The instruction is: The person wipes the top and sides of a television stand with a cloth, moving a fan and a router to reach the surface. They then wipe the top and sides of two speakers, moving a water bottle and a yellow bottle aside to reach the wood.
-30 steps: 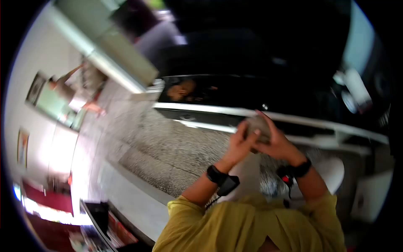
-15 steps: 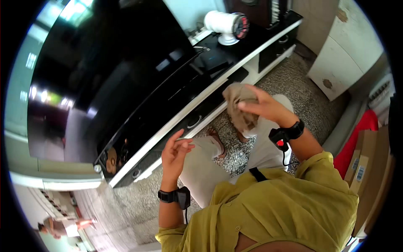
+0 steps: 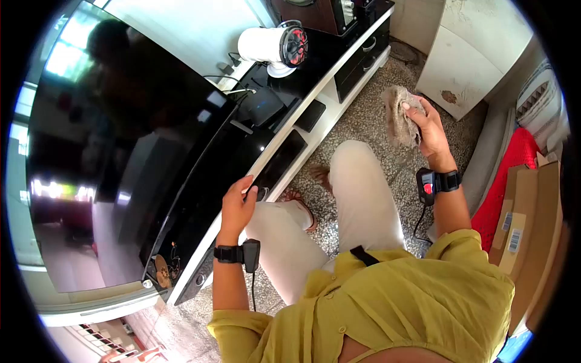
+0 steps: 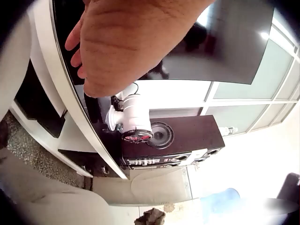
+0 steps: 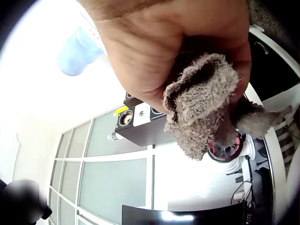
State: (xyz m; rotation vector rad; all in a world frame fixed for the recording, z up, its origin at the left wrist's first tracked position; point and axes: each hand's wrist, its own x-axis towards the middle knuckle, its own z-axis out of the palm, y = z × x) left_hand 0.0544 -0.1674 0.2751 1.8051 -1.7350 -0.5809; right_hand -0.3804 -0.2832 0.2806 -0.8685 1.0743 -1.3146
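My right hand [image 3: 433, 130] grips a crumpled, fuzzy grey-brown cloth [image 3: 399, 115], held out over the speckled floor to the right of my knees. In the right wrist view the cloth [image 5: 201, 103] bulges out from between the curled fingers and the thumb, with a loose end hanging to one side. My left hand [image 3: 238, 206] is at the front edge of the black-topped TV stand [image 3: 327, 78], its fingers loosely bent and nothing held in them. The left wrist view shows those fingers [image 4: 75, 56] partly hidden behind the wrist, over the stand's black top.
A large television [image 3: 121, 151] stands on the left. Along the stand are a black box [image 3: 264, 107], a white round-fronted device [image 3: 266, 47] and a dark speaker [image 3: 318, 13]. On the right are a worn white cabinet [image 3: 469, 54], red fabric [image 3: 505, 175] and cardboard boxes [image 3: 514, 224].
The right hand has carried the cloth outward to the right, after both hands were together on it a second ago. My left hand has moved to the stand's edge. The view has turned rightward.
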